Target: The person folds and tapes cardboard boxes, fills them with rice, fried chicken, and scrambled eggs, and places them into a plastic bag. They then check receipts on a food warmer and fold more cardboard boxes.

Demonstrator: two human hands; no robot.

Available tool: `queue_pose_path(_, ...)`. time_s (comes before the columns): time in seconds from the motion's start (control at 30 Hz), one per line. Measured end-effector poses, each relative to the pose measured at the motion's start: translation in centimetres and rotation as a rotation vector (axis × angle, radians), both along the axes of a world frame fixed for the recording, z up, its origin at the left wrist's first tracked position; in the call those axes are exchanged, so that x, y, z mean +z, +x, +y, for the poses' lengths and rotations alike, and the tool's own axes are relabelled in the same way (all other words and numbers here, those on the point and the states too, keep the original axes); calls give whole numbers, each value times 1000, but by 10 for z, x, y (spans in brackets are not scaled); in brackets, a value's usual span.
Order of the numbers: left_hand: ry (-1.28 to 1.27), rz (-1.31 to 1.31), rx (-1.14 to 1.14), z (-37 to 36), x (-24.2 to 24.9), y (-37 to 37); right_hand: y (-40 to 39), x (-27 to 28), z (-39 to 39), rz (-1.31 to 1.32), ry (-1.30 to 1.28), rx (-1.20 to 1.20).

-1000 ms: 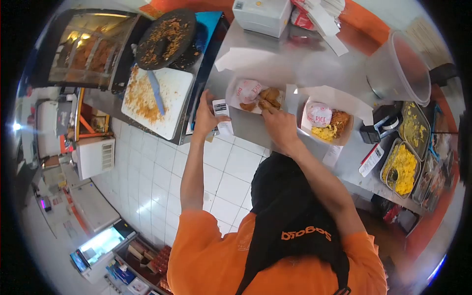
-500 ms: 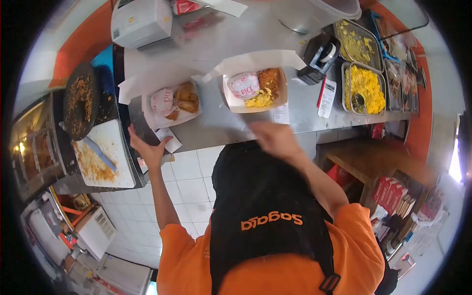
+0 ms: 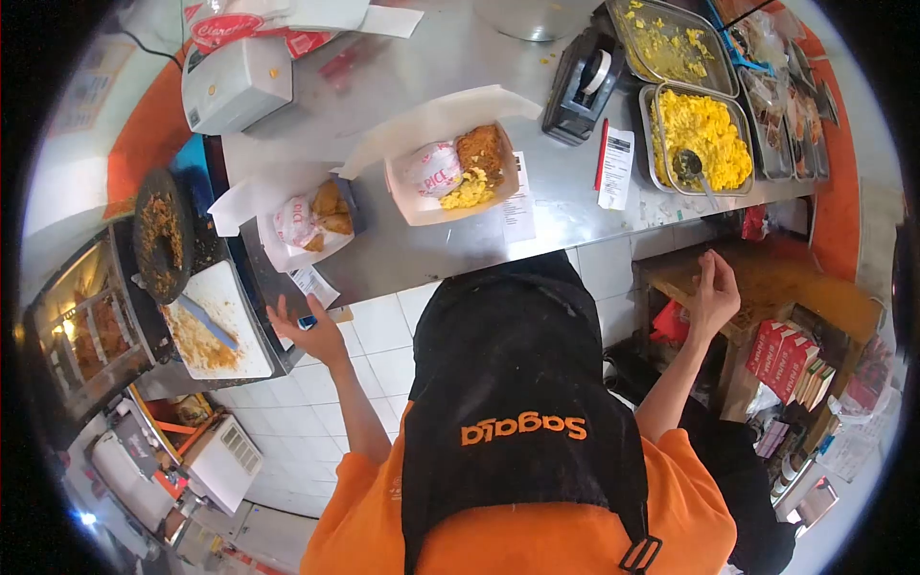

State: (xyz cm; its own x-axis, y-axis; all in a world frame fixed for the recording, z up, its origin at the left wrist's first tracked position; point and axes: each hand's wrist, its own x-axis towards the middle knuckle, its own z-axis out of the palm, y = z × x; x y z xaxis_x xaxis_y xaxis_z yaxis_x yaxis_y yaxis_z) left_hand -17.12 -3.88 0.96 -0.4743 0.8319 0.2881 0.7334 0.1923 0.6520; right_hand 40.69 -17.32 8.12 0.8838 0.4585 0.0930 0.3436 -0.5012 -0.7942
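My left hand [image 3: 311, 333] is held with fingers apart at the counter's front edge, just below a paper slip [image 3: 313, 286] and the left food box [image 3: 278, 251], which holds a wrapped rice portion and fried pieces. Nothing is in it. My right hand [image 3: 714, 290] hangs in the air to the right, below the tray of scrambled egg [image 3: 704, 139], its thumb and fingertips close together; anything between them is too small to make out. Between the hands stands an open box [image 3: 407, 199] with wrapped rice [image 3: 433, 169], fried chicken [image 3: 481, 153] and egg [image 3: 468, 189].
A black tape dispenser [image 3: 575, 101], a red pen [image 3: 602, 155] and a receipt [image 3: 616, 171] lie right of centre. At the left are a white cutting board [image 3: 220, 321] with a knife and a stone mortar [image 3: 161, 235]. A wooden shelf [image 3: 815, 287] stands below at the right.
My right hand has moved right, away from the middle box to beside the shelf. My left hand has shifted slightly down and right. The view has shifted too.
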Motion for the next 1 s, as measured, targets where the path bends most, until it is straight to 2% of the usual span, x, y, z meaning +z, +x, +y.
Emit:
queue_pose_path(0.07, 88, 47, 36, -5, 9, 28, 15, 10, -5, 3, -51, -92)
queue_pose_path(0.1, 78, 44, -19, -10, 5, 37, 29, 13, -8, -134, -115, -121)
queue_pose_path(0.17, 64, 45, -117, -28, -10, 52, 64, 19, -10, -26, -65, -171)
queue_pose_path(0.27, -150, -132, -164, -52, -16, 105, 127, 19, -12, 23, 25, -117)
queue_pose_path(0.33, -128, -323, -161, -66, -19, 156, 189, 23, -9, -76, 100, -56)
queue_pose_path(0.4, -231, -477, -149, -77, -25, 199, 253, 25, 3, -115, 242, -63)
queue_pose_path(0.47, -145, -374, -228, -82, -9, 256, 319, 35, 18, -32, 281, -145)
queue_pose_path(0.53, -171, -248, -264, -90, -5, 297, 407, 19, 31, -237, 224, -151)
queue_pose_path(0.6, -199, -145, -297, -98, 6, 310, 457, 23, 64, -121, 244, -144)
queue_pose_path(0.67, -216, -98, -332, -109, 12, 320, 536, -14, 87, -77, 202, -91)
queue_pose_path(0.77, -232, 26, -203, -128, 25, 309, 661, -90, 106, -205, 88, -169)
queue_pose_path(0.8, -249, 54, -121, -136, 35, 306, 666, -85, 107, -223, -68, -224)
queue_pose_path(0.87, -110, -26, -53, -160, 32, 285, 663, -55, 114, -252, -379, -331)
queue_pose_path(0.97, -196, 143, 16, -196, 34, 258, 671, -65, 129, -346, -518, 238)
queue_pose_path(1.0, -245, 123, 36, -204, 34, 254, 652, -50, 138, -92, -510, 492)
